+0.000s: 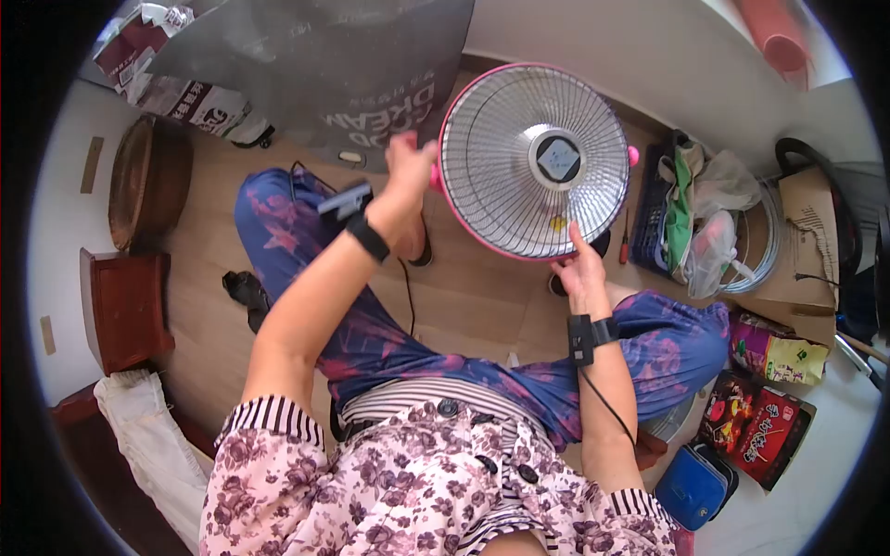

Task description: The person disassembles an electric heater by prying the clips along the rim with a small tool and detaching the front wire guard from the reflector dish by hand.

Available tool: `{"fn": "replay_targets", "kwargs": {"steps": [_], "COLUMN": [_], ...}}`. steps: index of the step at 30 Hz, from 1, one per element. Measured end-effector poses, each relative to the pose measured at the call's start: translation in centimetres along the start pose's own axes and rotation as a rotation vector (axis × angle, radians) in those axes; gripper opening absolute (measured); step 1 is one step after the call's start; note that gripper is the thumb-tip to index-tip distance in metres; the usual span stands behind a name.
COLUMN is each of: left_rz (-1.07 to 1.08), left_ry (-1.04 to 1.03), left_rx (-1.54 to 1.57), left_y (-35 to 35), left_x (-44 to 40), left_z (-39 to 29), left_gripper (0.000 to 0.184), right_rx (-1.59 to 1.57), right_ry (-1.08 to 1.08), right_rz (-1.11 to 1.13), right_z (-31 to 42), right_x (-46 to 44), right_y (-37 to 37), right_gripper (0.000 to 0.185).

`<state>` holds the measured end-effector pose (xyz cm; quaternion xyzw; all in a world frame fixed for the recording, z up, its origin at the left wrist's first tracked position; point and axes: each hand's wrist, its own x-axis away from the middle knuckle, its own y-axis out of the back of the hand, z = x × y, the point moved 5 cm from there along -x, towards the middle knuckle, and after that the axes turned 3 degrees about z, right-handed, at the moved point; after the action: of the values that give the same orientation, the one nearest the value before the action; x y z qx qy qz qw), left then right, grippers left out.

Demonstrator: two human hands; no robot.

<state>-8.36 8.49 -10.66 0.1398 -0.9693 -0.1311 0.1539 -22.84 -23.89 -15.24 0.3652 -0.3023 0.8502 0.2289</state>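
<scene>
A round electric dish heater [505, 162] with a pink rim and a silver wire grille faces up in front of me, above the floor. My left hand [408, 165] is closed at its left edge, by the pink side knob; the fingers are slightly blurred and partly hidden. At the lower rim, my right hand [582, 271] grips the heater, thumb over the grille and fingers underneath. A second pink knob [633, 156] sticks out on the heater's right side. The heater's back and base are hidden.
A large grey bag [315, 74] stands at the back left. A screwdriver [625, 243] lies beside a dark blue basket [654, 208] of bags. A black cord [409, 296] runs across the floor between my legs. Boxes and a blue pouch [693, 486] are at right, a wooden stool [125, 306] at left.
</scene>
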Motion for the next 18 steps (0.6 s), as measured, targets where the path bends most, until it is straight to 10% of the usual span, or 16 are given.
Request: {"fn": "replay_targets", "kwargs": {"steps": [9,13,18], "left_rz": [0.405,0.421,0.415], "left_ry": [0.414,0.38,0.359], "left_rx": [0.237,0.205,0.254], "left_y": [-2.0,-1.8,-2.2], "left_x": [5.1,6.5,6.4], "left_z": [4.8,4.1,3.8], "left_gripper": [0.051,0.051,0.048], "right_rx": [0.202,0.92,1.153], "right_ry": [0.181,0.863,1.221], "right_rz": [-0.163,-0.608,-0.385], "right_z": [1.6,4.6,4.7], "right_x": [0.9,4.6,5.9], "right_y": [-0.3,-2.0,-5.1], "right_gripper": [0.078,0.099,0.066]}}
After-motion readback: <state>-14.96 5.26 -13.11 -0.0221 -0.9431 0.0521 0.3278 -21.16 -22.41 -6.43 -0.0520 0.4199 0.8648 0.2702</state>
